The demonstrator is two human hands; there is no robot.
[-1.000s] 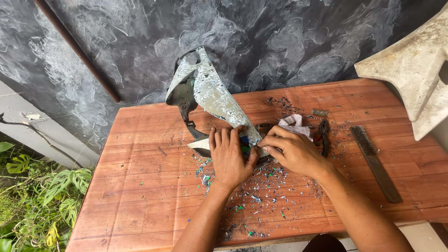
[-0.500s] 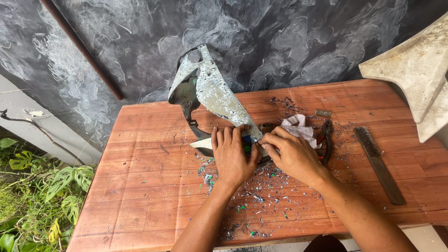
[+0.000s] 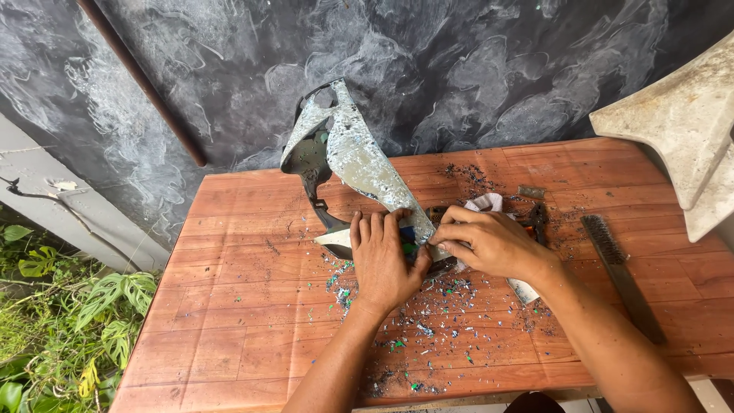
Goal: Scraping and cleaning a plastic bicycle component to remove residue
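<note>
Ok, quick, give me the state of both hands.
Left hand: closed on the curved paint-flecked panel, pressing its lower end to the wooden table.
Right hand: closed on the same panel's lower end; whether it pinches something else cannot be told.

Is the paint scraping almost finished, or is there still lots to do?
Partly done, it seems. Many paint chips lie scattered on the wooden table, and the curved panel looks mostly grey and bare. In hand: the left hand presses the panel's lower end down while the right hand works beside it. Left: blue and green specks on the panel. A wire brush lies untouched.
</note>
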